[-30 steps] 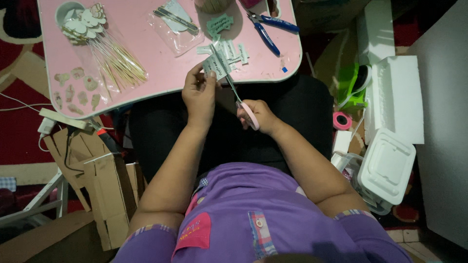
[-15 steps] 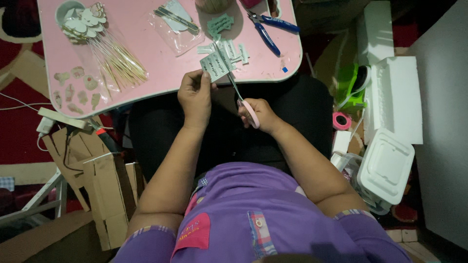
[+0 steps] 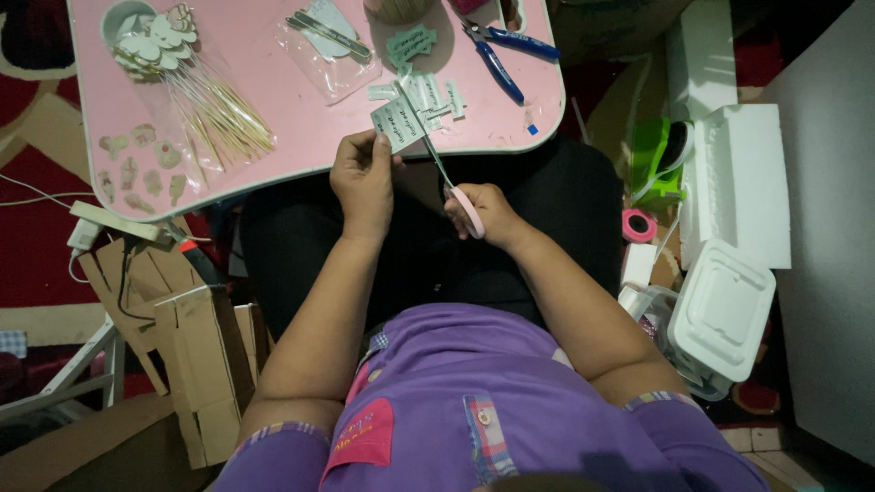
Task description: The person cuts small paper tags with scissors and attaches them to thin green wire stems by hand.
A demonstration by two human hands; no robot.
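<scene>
My left hand (image 3: 363,178) pinches a small pale green paper piece (image 3: 398,121) at the near edge of the pink table (image 3: 301,137). My right hand (image 3: 483,214) grips pink-handled scissors (image 3: 456,187), whose blades reach up to the paper. More cut pale green paper pieces (image 3: 424,91) lie on the table just beyond. Both hands hover over my lap, in front of my purple shirt.
On the table lie blue-handled pliers (image 3: 501,55), a clear bag with tools (image 3: 328,46), wooden skewers (image 3: 219,114) with paper toppers (image 3: 155,41), and small cut-outs (image 3: 137,164). White foam boxes (image 3: 725,301), a pink tape roll (image 3: 638,225) and a green item sit right; cardboard (image 3: 196,355) left.
My left hand with the paper has shifted slightly as the scissors work along it; the right hand stays in about the same place.
</scene>
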